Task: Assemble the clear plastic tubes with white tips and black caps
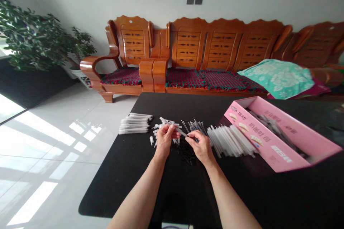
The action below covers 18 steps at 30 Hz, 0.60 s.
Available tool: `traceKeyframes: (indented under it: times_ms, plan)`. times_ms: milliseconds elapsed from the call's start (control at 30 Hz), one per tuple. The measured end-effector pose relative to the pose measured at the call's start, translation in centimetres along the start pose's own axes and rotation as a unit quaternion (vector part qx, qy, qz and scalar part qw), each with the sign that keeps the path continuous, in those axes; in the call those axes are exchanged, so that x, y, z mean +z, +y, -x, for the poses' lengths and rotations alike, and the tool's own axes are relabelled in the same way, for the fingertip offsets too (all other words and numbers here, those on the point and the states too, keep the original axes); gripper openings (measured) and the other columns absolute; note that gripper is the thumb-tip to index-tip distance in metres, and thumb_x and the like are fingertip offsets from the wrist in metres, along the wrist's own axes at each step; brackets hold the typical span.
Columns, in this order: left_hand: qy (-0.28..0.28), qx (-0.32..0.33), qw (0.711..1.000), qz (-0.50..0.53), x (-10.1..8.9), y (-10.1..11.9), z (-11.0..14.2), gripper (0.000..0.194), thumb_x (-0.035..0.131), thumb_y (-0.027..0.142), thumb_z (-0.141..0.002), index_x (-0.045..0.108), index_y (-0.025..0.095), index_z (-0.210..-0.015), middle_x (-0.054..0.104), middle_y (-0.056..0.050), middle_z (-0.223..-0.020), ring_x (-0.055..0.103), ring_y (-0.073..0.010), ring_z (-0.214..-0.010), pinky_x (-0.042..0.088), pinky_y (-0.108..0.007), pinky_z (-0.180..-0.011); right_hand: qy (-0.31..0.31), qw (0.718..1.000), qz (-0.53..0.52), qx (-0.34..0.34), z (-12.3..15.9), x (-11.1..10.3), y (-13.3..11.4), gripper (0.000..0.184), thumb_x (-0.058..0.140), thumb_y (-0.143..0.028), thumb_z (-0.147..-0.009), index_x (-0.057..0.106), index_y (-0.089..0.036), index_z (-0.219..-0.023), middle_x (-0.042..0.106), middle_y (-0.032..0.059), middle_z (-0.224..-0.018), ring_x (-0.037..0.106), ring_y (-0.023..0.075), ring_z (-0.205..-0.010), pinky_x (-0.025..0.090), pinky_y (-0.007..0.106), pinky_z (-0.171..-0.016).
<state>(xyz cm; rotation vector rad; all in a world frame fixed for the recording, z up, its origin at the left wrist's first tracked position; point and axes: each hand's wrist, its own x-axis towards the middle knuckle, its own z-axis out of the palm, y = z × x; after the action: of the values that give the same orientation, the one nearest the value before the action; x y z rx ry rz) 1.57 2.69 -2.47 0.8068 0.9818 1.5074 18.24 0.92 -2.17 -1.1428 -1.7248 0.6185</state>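
Between my two hands is a whitish pen (181, 132), held at a slant. My left hand (164, 139) pinches its upper left end, and my right hand (201, 146) grips the lower right end with the fingertips. Behind and beside my left hand lie loose white pen caps (167, 120). Small black pieces (185, 154), perhaps plugs, are scattered below the hands. Thin dark pen refills (197, 125) lie just beyond my right hand. To its right is a row of translucent white pen barrels (229, 141). Capped white pens (135, 124) are stacked at the left.
An open pink box (264, 145) with dark and grey contents stands on the right of the black table (118, 175). Wooden seats (188, 48) line the wall behind, with a turquoise cushion (279, 78) on one. A potted plant (48, 39) stands at left.
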Motion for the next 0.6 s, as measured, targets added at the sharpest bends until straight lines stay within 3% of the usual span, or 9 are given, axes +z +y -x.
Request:
traceKeyframes:
  times_ms: [200,433,600]
  plan:
    - [0.002,0.007,1.0,0.006,-0.16,-0.12,-0.15,0.045,0.078,0.052,-0.072,0.069,0.009,-0.083,0.068,-0.005,-0.059,0.064,-0.0132,-0.05,0.054,-0.022,-0.052,-0.023,1.0,0.014,-0.013,-0.03,-0.26,-0.15,0.024,0.054,-0.031,-0.095,0.068,-0.02,-0.079,0.065,0.0035,-0.077,0.063,0.0183,-0.074,0.047,0.029,-0.07]
    - [0.004,0.001,1.0,0.007,0.01,0.12,-0.06,0.046,0.079,0.053,-0.07,0.069,0.009,-0.082,0.068,-0.005,-0.059,0.063,-0.0134,-0.05,0.054,-0.023,-0.053,0.019,1.0,-0.002,0.02,-0.07,-0.13,-0.21,0.012,0.07,-0.031,-0.083,0.067,-0.02,-0.087,0.067,0.0035,-0.085,0.064,0.0196,-0.078,0.049,0.03,-0.075]
    - [0.007,0.0,1.0,0.01,0.0,0.0,-0.11,0.047,0.08,0.053,-0.069,0.069,0.009,-0.081,0.068,-0.005,-0.059,0.064,-0.0135,-0.05,0.054,-0.023,-0.052,-0.009,0.999,0.028,-0.029,-0.12,-0.14,-0.16,0.019,0.057,-0.031,-0.093,0.068,-0.02,-0.08,0.065,0.0049,-0.081,0.063,0.0207,-0.082,0.048,0.032,-0.076]
